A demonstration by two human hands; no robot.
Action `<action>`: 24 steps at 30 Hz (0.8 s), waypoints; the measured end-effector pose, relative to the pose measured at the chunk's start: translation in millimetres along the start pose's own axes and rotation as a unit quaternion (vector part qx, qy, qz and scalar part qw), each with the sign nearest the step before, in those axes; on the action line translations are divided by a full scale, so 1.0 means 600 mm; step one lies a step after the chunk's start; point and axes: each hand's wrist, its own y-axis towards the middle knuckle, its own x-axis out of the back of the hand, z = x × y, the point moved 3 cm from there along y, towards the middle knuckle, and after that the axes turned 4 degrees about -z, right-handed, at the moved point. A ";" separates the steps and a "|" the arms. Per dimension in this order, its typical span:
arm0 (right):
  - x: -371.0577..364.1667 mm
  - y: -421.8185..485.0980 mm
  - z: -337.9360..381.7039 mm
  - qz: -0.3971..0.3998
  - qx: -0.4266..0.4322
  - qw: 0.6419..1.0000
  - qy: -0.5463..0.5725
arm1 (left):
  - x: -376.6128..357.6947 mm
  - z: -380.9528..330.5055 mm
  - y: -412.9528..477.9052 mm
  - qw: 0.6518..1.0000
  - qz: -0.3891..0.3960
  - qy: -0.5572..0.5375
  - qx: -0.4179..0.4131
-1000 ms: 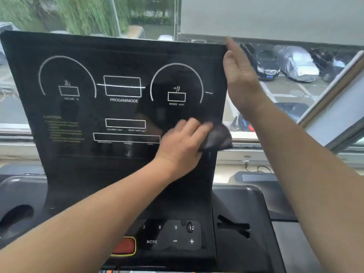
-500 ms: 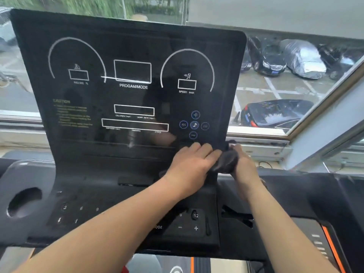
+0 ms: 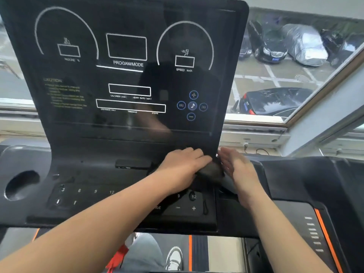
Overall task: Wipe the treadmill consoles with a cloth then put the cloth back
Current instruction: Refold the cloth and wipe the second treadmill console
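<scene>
The black treadmill console (image 3: 126, 79) fills the view, with white gauge outlines and blue music buttons. A dark cloth (image 3: 210, 171) lies bunched at the console's lower right, above the keypad. My left hand (image 3: 183, 164) presses on the cloth and grips it from the left. My right hand (image 3: 236, 168) is beside the cloth on its right, fingers flat and extended; whether it touches the cloth I cannot tell.
A cup holder hole (image 3: 20, 185) sits in the tray at the left. A second treadmill's console (image 3: 315, 194) with orange trim is at the right. A window (image 3: 295, 66) behind shows parked cars. My shoe (image 3: 174, 257) and the belt are below.
My left hand has slid the cloth down from the mid-right screen to the console's lower right. My right hand left the top edge and came down beside the cloth.
</scene>
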 end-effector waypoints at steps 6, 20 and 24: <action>0.024 -0.060 -0.037 -0.069 0.066 0.994 -0.060 | -0.032 -0.040 -0.024 0.981 -0.027 -0.112 0.156; 0.069 -0.103 -0.196 -0.161 0.252 0.893 -0.338 | -0.026 -0.044 -0.090 0.995 0.050 -0.071 0.052; 0.056 -0.104 -0.204 -0.149 0.292 0.869 -0.370 | -0.035 -0.052 -0.088 0.973 -0.018 -0.027 0.229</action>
